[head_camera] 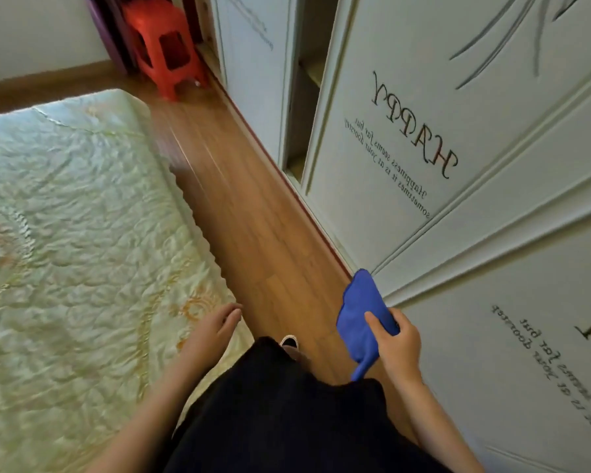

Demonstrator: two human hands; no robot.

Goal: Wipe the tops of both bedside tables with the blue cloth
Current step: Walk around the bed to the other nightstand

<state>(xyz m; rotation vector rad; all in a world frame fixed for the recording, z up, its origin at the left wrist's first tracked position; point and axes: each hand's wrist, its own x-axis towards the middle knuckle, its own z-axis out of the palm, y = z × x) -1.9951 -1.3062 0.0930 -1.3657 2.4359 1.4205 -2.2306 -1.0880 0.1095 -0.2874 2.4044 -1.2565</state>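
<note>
My right hand (394, 339) grips the blue cloth (360, 315), which hangs folded in the air over the wooden floor, close to the white wardrobe doors. My left hand (215, 327) hovers empty with loosely curled fingers beside the edge of the bed. No bedside table is in view.
A bed with a pale green quilted cover (69, 233) fills the left. White wardrobe doors with lettering (406, 138) line the right. A narrow strip of wooden floor (239, 199) runs between them toward a red plastic stool (164, 49). One shoe tip (290, 341) shows below.
</note>
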